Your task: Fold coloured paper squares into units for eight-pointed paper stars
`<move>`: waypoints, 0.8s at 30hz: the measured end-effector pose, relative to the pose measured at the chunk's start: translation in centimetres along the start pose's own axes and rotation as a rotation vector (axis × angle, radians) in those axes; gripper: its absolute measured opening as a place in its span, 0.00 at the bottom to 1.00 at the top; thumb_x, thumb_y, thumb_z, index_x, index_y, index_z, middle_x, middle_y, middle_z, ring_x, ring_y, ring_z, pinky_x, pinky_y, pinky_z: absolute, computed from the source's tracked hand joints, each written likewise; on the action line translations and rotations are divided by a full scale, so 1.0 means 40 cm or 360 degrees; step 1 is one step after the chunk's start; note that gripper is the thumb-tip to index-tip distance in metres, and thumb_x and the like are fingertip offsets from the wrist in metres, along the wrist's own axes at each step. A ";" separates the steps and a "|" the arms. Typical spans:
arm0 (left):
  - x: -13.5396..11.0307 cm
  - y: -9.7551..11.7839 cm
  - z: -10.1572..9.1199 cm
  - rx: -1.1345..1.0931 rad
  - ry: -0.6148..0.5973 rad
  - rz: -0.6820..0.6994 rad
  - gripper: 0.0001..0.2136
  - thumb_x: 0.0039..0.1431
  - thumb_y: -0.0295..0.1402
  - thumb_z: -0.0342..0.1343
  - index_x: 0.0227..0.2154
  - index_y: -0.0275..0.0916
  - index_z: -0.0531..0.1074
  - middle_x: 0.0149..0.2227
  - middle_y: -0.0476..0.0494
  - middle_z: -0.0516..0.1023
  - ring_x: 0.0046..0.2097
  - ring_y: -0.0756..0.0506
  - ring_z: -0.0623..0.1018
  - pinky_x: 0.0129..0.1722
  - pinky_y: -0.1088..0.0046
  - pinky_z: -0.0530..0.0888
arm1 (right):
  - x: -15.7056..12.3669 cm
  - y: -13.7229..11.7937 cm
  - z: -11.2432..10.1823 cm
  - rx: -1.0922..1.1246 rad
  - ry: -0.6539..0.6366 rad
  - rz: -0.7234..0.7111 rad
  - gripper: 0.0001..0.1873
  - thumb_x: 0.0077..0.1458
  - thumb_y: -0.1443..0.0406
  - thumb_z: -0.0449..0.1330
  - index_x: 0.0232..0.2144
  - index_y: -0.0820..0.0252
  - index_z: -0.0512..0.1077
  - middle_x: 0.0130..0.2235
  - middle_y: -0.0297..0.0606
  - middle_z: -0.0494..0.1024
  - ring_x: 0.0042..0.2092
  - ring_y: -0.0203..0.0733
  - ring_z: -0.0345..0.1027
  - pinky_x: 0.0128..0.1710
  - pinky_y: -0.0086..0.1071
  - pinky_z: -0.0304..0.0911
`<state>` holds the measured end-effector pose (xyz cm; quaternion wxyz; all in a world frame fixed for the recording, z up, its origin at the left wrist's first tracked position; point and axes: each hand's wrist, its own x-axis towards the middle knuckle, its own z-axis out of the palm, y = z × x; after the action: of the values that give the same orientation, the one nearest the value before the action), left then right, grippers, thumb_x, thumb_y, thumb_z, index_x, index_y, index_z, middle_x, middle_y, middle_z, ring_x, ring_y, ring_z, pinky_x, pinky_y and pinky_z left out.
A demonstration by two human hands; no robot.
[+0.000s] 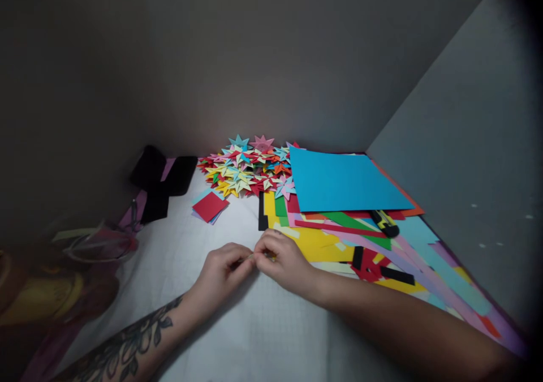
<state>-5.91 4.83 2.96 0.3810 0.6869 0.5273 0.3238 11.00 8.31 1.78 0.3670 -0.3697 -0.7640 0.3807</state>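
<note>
Between the 2 hands, just above the white surface, sits a small pale scrap. The left hand and right hand both pinch it, fingers closed and tips meeting. Beyond the fingers lie red squares and paper stars; right of them, a blue sheet.

matt paper stars, white cloth tabletop

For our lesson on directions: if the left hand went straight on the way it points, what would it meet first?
The right hand: the fingertips of the left hand already touch it, over a small scrap that both seem to pinch.
</note>
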 end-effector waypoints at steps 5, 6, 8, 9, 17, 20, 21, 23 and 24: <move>0.002 -0.001 -0.015 -0.0158 0.0220 -0.0133 0.07 0.54 0.35 0.56 0.27 0.38 0.76 0.29 0.44 0.79 0.30 0.47 0.75 0.30 0.75 0.70 | 0.005 -0.004 -0.011 0.0060 0.0121 0.0031 0.07 0.50 0.72 0.56 0.22 0.58 0.67 0.27 0.32 0.69 0.32 0.36 0.63 0.32 0.29 0.57; 0.003 -0.003 -0.018 -0.0188 0.0271 -0.0155 0.07 0.53 0.35 0.57 0.27 0.37 0.76 0.29 0.45 0.79 0.30 0.48 0.75 0.29 0.75 0.70 | 0.005 -0.002 -0.014 0.0077 0.0151 0.0037 0.07 0.50 0.72 0.56 0.22 0.58 0.67 0.27 0.32 0.68 0.31 0.36 0.63 0.32 0.29 0.58; 0.006 -0.008 -0.024 -0.0218 0.0362 -0.0194 0.08 0.52 0.36 0.58 0.26 0.37 0.76 0.28 0.46 0.78 0.29 0.49 0.74 0.28 0.76 0.69 | 0.006 0.003 -0.021 0.0112 0.0203 0.0065 0.07 0.50 0.72 0.56 0.23 0.58 0.67 0.27 0.32 0.68 0.31 0.36 0.63 0.31 0.29 0.58; 0.008 -0.010 -0.027 -0.0223 0.0403 -0.0225 0.08 0.51 0.36 0.58 0.26 0.37 0.76 0.27 0.46 0.78 0.28 0.49 0.74 0.28 0.76 0.69 | 0.005 0.006 -0.025 0.0127 0.0224 0.0086 0.07 0.50 0.72 0.56 0.22 0.58 0.67 0.27 0.32 0.68 0.31 0.36 0.63 0.31 0.29 0.58; 0.015 -0.004 -0.017 -0.0381 0.0324 -0.0472 0.12 0.49 0.41 0.59 0.23 0.36 0.75 0.20 0.49 0.73 0.23 0.51 0.69 0.22 0.78 0.64 | -0.001 0.011 -0.027 0.0165 0.0284 0.0007 0.04 0.51 0.70 0.57 0.32 0.57 0.68 0.36 0.37 0.72 0.39 0.40 0.66 0.33 0.30 0.61; 0.008 -0.001 -0.006 -0.0396 0.0221 -0.0446 0.12 0.49 0.40 0.59 0.23 0.35 0.75 0.22 0.47 0.75 0.25 0.50 0.70 0.24 0.77 0.66 | -0.004 0.006 -0.015 0.0185 0.0132 0.0069 0.03 0.52 0.70 0.56 0.29 0.57 0.68 0.31 0.34 0.73 0.33 0.36 0.66 0.32 0.28 0.61; 0.006 -0.001 -0.004 -0.0402 0.0200 -0.0432 0.11 0.50 0.40 0.58 0.24 0.36 0.75 0.23 0.47 0.75 0.25 0.50 0.71 0.24 0.77 0.66 | -0.004 0.006 -0.012 0.0199 0.0112 0.0120 0.04 0.52 0.70 0.56 0.27 0.57 0.68 0.28 0.32 0.72 0.31 0.35 0.66 0.31 0.28 0.61; 0.002 -0.002 0.000 -0.0457 0.0191 -0.0420 0.11 0.52 0.40 0.57 0.29 0.36 0.74 0.24 0.47 0.75 0.25 0.50 0.71 0.25 0.77 0.67 | -0.002 0.008 -0.010 0.0249 0.0126 0.0216 0.04 0.51 0.70 0.55 0.26 0.58 0.68 0.27 0.31 0.71 0.30 0.35 0.65 0.30 0.27 0.60; 0.002 -0.004 0.001 -0.0510 0.0198 -0.0422 0.11 0.52 0.40 0.56 0.32 0.36 0.74 0.25 0.47 0.76 0.26 0.50 0.72 0.25 0.77 0.68 | -0.001 0.010 -0.011 0.0276 0.0138 0.0250 0.04 0.51 0.70 0.56 0.26 0.58 0.67 0.27 0.31 0.71 0.30 0.35 0.65 0.30 0.27 0.60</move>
<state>-5.94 4.91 2.83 0.4913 0.5210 0.5773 0.3923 11.50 8.57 1.60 0.3994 -0.4114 -0.6804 0.4564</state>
